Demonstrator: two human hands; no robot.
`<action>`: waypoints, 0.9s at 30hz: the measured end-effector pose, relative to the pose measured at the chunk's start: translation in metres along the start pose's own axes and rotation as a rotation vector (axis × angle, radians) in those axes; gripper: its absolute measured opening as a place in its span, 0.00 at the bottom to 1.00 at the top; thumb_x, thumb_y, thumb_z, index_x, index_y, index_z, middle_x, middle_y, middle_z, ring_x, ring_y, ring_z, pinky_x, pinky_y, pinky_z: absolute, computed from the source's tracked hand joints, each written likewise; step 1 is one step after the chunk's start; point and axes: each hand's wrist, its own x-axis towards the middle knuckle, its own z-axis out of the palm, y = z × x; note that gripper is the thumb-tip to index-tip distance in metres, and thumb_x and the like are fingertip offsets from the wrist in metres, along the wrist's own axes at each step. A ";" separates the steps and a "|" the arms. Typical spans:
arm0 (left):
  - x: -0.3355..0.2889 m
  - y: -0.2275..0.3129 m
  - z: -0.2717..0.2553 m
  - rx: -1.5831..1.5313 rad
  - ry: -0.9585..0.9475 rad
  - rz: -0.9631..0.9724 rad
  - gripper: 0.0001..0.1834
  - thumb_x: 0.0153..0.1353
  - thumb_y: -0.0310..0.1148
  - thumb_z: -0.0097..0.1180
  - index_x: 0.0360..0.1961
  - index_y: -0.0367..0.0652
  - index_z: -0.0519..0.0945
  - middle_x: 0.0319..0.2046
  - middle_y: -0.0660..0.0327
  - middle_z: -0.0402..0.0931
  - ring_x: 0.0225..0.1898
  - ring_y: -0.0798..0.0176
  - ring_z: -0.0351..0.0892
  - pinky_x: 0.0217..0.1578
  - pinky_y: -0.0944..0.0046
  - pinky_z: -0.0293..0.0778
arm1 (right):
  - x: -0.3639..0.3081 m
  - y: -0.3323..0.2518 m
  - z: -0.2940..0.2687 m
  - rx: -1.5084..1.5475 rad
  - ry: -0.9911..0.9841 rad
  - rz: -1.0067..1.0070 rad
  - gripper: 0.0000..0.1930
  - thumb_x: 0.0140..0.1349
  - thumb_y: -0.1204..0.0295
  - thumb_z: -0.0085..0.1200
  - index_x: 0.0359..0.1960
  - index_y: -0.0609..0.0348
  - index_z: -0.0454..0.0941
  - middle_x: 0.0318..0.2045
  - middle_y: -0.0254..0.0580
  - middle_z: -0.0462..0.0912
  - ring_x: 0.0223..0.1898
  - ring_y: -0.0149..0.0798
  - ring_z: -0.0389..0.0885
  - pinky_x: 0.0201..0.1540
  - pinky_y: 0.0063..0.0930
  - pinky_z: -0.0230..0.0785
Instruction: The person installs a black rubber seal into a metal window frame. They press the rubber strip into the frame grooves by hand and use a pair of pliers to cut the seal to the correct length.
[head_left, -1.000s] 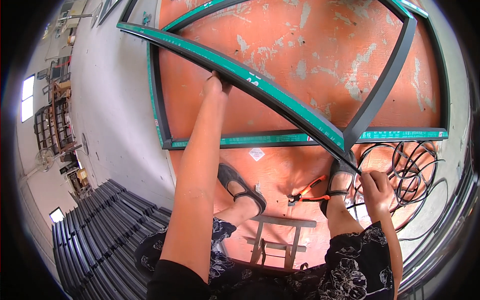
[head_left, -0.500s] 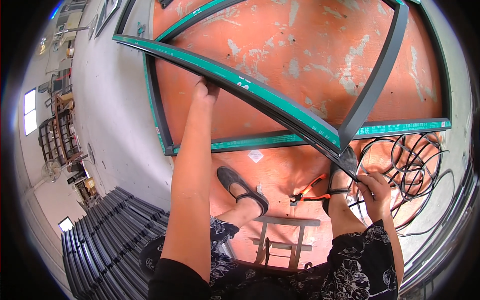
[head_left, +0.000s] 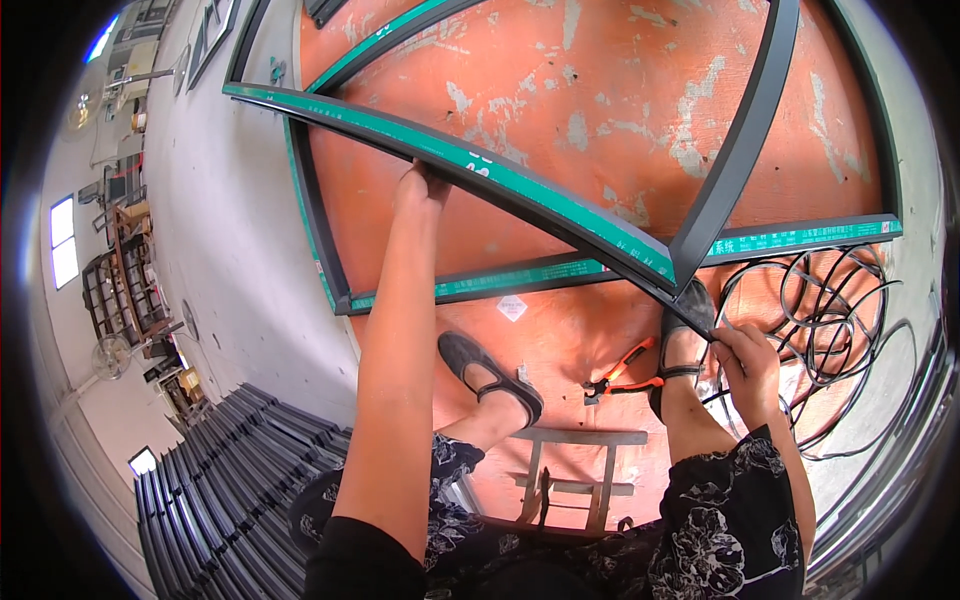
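Note:
A dark window frame (head_left: 560, 212) with green protective film along its face lies slantwise, its near corner pointing toward my right foot. My left hand (head_left: 424, 186) is closed at the middle of the frame's lower edge, with the fingertips hidden beneath it. A thin black rubber strip (head_left: 697, 325) runs out past the frame's near corner. My right hand (head_left: 747, 366) pinches its end between thumb and fingers. Under the tilted frame lies a larger frame (head_left: 520, 278), also with green film, flat on the worn orange surface (head_left: 590, 80).
Black-and-orange pliers (head_left: 622, 376) lie between my feet. Loose coils of black rubber strip (head_left: 820, 310) spread at the right. Dark profiles (head_left: 235, 490) are stacked at the lower left. A low stool-like frame (head_left: 580, 438) stands before my lap.
The black strip showed as separate lines along the frame's lower edge and now sits closer against it. My left hand has shifted slightly right; my right hand keeps its pinch a little lower.

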 end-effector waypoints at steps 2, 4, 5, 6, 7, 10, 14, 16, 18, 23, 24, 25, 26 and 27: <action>-0.005 -0.003 -0.001 -0.046 -0.005 -0.013 0.18 0.70 0.36 0.30 0.52 0.39 0.69 0.48 0.55 0.72 0.50 0.55 0.72 0.55 0.56 0.68 | -0.002 0.001 0.000 0.002 0.002 0.022 0.07 0.52 0.80 0.56 0.34 0.63 0.78 0.26 0.46 0.76 0.26 0.46 0.75 0.28 0.32 0.66; -0.007 -0.008 -0.005 -0.113 -0.063 -0.070 0.15 0.69 0.35 0.36 0.45 0.41 0.73 0.45 0.58 0.76 0.46 0.58 0.75 0.52 0.59 0.71 | 0.001 0.004 0.000 0.000 0.016 0.052 0.07 0.52 0.79 0.56 0.34 0.63 0.78 0.25 0.46 0.76 0.26 0.46 0.75 0.28 0.32 0.66; -0.008 -0.012 -0.006 -0.110 -0.071 -0.071 0.15 0.69 0.35 0.36 0.45 0.41 0.73 0.45 0.58 0.76 0.46 0.58 0.75 0.52 0.59 0.71 | 0.004 0.005 -0.001 0.005 0.021 0.026 0.08 0.52 0.80 0.55 0.35 0.63 0.78 0.25 0.46 0.76 0.26 0.46 0.75 0.28 0.32 0.67; -0.016 -0.015 -0.007 -0.077 -0.096 -0.078 0.15 0.69 0.35 0.36 0.46 0.40 0.73 0.44 0.58 0.76 0.46 0.58 0.75 0.53 0.59 0.71 | 0.003 0.004 -0.002 0.009 0.019 0.009 0.08 0.52 0.80 0.55 0.36 0.63 0.78 0.25 0.47 0.76 0.26 0.47 0.75 0.28 0.33 0.67; -0.020 -0.019 -0.007 -0.045 -0.122 -0.085 0.15 0.69 0.35 0.36 0.46 0.40 0.73 0.44 0.58 0.76 0.46 0.58 0.75 0.53 0.59 0.71 | 0.002 0.004 -0.004 0.012 0.017 -0.006 0.09 0.53 0.80 0.55 0.37 0.64 0.77 0.25 0.47 0.76 0.26 0.47 0.75 0.28 0.33 0.67; -0.011 -0.014 -0.002 -0.038 -0.072 -0.050 0.15 0.69 0.36 0.36 0.47 0.39 0.72 0.44 0.58 0.76 0.46 0.59 0.75 0.54 0.59 0.71 | 0.000 0.006 -0.006 0.131 -0.071 -0.005 0.12 0.50 0.80 0.58 0.38 0.63 0.77 0.24 0.46 0.76 0.25 0.46 0.76 0.27 0.32 0.67; -0.022 -0.018 -0.003 -0.044 -0.079 -0.056 0.15 0.69 0.36 0.36 0.48 0.39 0.71 0.45 0.58 0.75 0.47 0.59 0.75 0.53 0.59 0.71 | -0.003 0.009 -0.002 0.161 -0.128 0.068 0.14 0.47 0.79 0.61 0.38 0.62 0.78 0.23 0.45 0.76 0.23 0.45 0.75 0.25 0.31 0.66; -0.032 -0.036 -0.005 -0.068 -0.119 -0.087 0.15 0.69 0.37 0.36 0.47 0.39 0.72 0.45 0.58 0.75 0.47 0.59 0.74 0.52 0.59 0.72 | -0.006 0.013 -0.003 0.121 -0.088 0.040 0.13 0.47 0.79 0.60 0.38 0.61 0.78 0.23 0.45 0.76 0.23 0.45 0.75 0.25 0.32 0.66; -0.035 -0.045 -0.005 -0.116 -0.136 -0.064 0.15 0.69 0.38 0.37 0.46 0.41 0.72 0.46 0.58 0.74 0.48 0.59 0.74 0.51 0.59 0.73 | -0.003 0.014 -0.004 0.099 -0.038 -0.017 0.12 0.48 0.79 0.59 0.37 0.61 0.78 0.23 0.45 0.75 0.24 0.46 0.75 0.26 0.32 0.66; -0.038 -0.036 0.005 -0.136 -0.047 -0.044 0.17 0.70 0.37 0.33 0.49 0.40 0.70 0.50 0.56 0.71 0.51 0.57 0.71 0.55 0.57 0.68 | -0.003 0.013 0.006 0.028 -0.007 -0.015 0.10 0.50 0.77 0.57 0.36 0.61 0.78 0.25 0.45 0.75 0.27 0.47 0.75 0.29 0.35 0.66; -0.038 -0.041 0.011 -0.160 -0.041 -0.049 0.18 0.70 0.36 0.29 0.53 0.38 0.67 0.53 0.54 0.68 0.54 0.54 0.68 0.59 0.54 0.63 | -0.002 0.016 0.006 -0.005 0.041 -0.029 0.09 0.51 0.77 0.57 0.36 0.61 0.78 0.26 0.45 0.75 0.28 0.47 0.75 0.29 0.35 0.67; -0.039 -0.044 0.012 -0.163 -0.048 -0.050 0.18 0.70 0.36 0.29 0.53 0.38 0.67 0.53 0.54 0.68 0.54 0.54 0.68 0.59 0.54 0.63 | -0.001 0.017 0.006 -0.010 0.047 -0.030 0.09 0.51 0.77 0.57 0.36 0.61 0.78 0.26 0.45 0.75 0.28 0.47 0.75 0.29 0.35 0.67; -0.043 -0.048 0.011 -0.150 -0.108 -0.083 0.18 0.70 0.35 0.30 0.52 0.38 0.68 0.52 0.54 0.69 0.53 0.54 0.68 0.58 0.54 0.63 | 0.000 0.019 0.005 -0.016 0.041 -0.016 0.09 0.51 0.78 0.56 0.36 0.62 0.78 0.27 0.45 0.75 0.29 0.46 0.75 0.31 0.34 0.67; -0.050 -0.050 0.006 -0.130 -0.160 -0.118 0.18 0.70 0.35 0.30 0.51 0.38 0.68 0.50 0.54 0.70 0.52 0.54 0.69 0.58 0.54 0.64 | -0.002 0.019 0.006 -0.015 0.029 0.003 0.09 0.52 0.80 0.56 0.37 0.63 0.78 0.28 0.45 0.76 0.31 0.46 0.75 0.33 0.32 0.67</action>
